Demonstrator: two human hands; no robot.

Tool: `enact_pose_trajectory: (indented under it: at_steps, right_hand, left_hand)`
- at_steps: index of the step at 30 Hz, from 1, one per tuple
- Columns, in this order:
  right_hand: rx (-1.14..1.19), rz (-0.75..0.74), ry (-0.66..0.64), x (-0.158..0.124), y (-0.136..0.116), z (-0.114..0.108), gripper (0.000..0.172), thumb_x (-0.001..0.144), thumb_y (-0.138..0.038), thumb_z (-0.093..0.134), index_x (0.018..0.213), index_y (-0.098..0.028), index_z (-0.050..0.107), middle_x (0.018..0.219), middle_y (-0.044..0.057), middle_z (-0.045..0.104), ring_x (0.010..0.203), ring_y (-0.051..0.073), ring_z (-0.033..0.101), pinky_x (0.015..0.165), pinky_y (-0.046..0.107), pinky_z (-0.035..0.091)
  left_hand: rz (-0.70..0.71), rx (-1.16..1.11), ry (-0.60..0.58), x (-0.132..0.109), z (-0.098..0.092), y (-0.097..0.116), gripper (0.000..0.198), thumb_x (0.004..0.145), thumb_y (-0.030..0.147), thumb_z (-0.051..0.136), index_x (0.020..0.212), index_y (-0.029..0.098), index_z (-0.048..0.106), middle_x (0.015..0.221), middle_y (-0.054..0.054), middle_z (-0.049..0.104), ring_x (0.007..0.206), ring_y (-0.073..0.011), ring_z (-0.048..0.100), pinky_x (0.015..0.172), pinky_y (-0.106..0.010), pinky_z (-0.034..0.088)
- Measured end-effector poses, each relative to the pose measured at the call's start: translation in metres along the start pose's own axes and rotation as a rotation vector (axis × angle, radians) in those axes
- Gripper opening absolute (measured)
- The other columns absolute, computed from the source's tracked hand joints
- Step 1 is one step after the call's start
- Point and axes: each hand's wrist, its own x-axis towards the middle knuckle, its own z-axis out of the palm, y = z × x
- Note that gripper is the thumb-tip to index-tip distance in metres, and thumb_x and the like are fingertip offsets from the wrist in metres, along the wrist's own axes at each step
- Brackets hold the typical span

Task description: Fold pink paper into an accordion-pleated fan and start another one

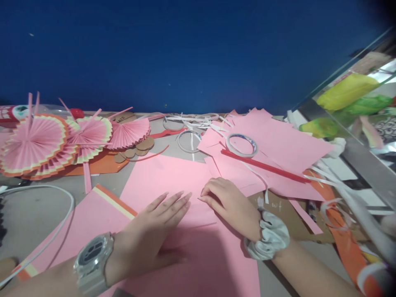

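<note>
A large pink paper sheet (161, 177) lies flat on the table in front of me. My left hand (154, 231) rests on it palm down with the fingers stretched out flat. My right hand (227, 202) sits just to its right, fingers curled and pressing the paper near a fold line. A grey watch is on my left wrist and a white scrunchie on my right wrist. Neither hand lifts anything off the table.
Several pink pleated paper fans (40, 144) lie at the far left. More pink sheets (278, 148), a tape roll (241, 145), a red strip (266, 167) and white paper scraps lie beyond. A white cable (62, 194) loops at left. A glass case (355, 123) stands right.
</note>
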Motion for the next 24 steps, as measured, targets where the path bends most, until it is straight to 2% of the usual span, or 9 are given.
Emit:
enact_pose_trajectory:
  at_steps: [12,15,18,24]
  right_hand:
    - [-0.014,0.053,0.02,-0.002,-0.005,0.003,0.011,0.089,-0.02,0.045,0.079,-0.02,0.05,0.082,0.001,0.056,0.079,0.017,0.048,0.075,0.032,0.036]
    - [-0.014,0.07,0.034,-0.002,-0.008,0.007,0.012,0.088,-0.029,0.049,0.08,-0.02,0.049,0.081,0.001,0.055,0.077,0.017,0.047,0.074,0.032,0.034]
    - [-0.064,0.116,0.068,0.001,-0.013,0.012,0.025,0.085,-0.042,0.053,0.076,-0.02,0.046,0.076,0.0,0.054,0.074,0.017,0.046,0.069,0.032,0.033]
    - [-0.121,0.132,0.087,0.005,-0.017,0.017,0.025,0.087,-0.041,0.049,0.074,-0.02,0.044,0.076,0.0,0.054,0.073,0.017,0.045,0.068,0.031,0.031]
  left_hand:
    - [-0.027,0.056,0.013,0.001,0.003,0.0,0.088,0.078,0.062,0.047,0.145,0.016,0.013,0.152,-0.003,0.01,0.14,-0.0224,0.011,0.114,-0.037,0.009]
    - [-0.037,0.051,0.015,0.0,0.004,0.001,0.091,0.077,0.066,0.045,0.145,0.015,0.014,0.152,-0.004,0.011,0.14,-0.0225,0.011,0.114,-0.037,0.01]
    - [-0.033,0.051,0.032,0.001,0.005,0.001,0.091,0.076,0.067,0.045,0.145,0.015,0.016,0.152,-0.004,0.012,0.14,-0.0227,0.011,0.114,-0.037,0.01]
    - [-0.022,0.044,0.025,-0.001,0.004,0.0,0.092,0.075,0.062,0.05,0.145,0.014,0.014,0.153,-0.005,0.008,0.14,-0.022,0.009,0.115,-0.038,0.012]
